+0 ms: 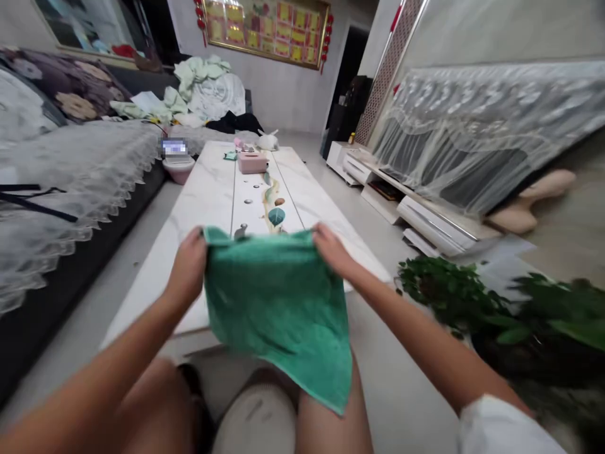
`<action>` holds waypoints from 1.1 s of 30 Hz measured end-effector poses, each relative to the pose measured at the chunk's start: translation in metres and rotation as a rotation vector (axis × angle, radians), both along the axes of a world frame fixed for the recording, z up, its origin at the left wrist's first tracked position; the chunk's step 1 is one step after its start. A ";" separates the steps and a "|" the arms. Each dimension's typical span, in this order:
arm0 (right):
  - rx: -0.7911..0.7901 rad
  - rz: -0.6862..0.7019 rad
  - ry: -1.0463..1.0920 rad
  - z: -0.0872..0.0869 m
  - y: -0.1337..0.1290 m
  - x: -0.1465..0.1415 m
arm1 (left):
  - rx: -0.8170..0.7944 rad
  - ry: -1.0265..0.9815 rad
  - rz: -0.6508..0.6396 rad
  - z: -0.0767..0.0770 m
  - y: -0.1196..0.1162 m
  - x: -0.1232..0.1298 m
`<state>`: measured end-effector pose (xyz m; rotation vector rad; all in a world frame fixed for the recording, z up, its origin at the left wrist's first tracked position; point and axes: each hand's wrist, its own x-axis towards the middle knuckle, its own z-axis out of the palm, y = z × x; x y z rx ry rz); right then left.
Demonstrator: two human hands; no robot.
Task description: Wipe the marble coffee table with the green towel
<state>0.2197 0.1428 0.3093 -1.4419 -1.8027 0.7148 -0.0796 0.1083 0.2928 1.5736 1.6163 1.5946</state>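
Observation:
A green towel [278,296] hangs stretched between my two hands above the near end of a long white table [189,208]. My left hand [189,265] is closed on its upper left corner, and my right hand [331,249] pinches the upper right corner. The cloth's lower edge drops slanting past the table's front edge over my legs, with its lowest point at the right. Behind the towel, part of the table's printed pattern of leaves and pebbles is hidden.
Farther along the table are a pink box [253,162] and a white bag-like item [268,140]. A lace-covered sofa [80,170] runs along the left. To the right stand a low white cabinet [425,217] and leafy plants [439,284]. A round stool-like object [258,419] sits between my legs.

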 end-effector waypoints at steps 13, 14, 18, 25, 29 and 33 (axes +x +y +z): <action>-0.511 0.546 -0.125 -0.149 0.130 -0.051 | -0.952 0.254 0.136 -0.166 0.052 -0.086; -0.554 0.484 -0.113 -0.155 0.130 -0.041 | -1.011 0.271 0.136 -0.167 0.050 -0.084; -0.740 0.297 -0.014 -0.160 0.138 -0.024 | -1.115 0.239 0.177 -0.152 0.055 -0.070; -0.816 0.247 0.008 -0.045 0.198 -0.048 | -0.991 0.053 0.285 -0.047 0.138 -0.039; -0.664 0.202 0.030 0.047 0.250 -0.036 | -0.756 -0.022 0.262 0.077 0.210 -0.034; -0.441 0.251 0.025 0.132 0.296 -0.012 | -0.473 -0.004 0.226 0.180 0.254 -0.052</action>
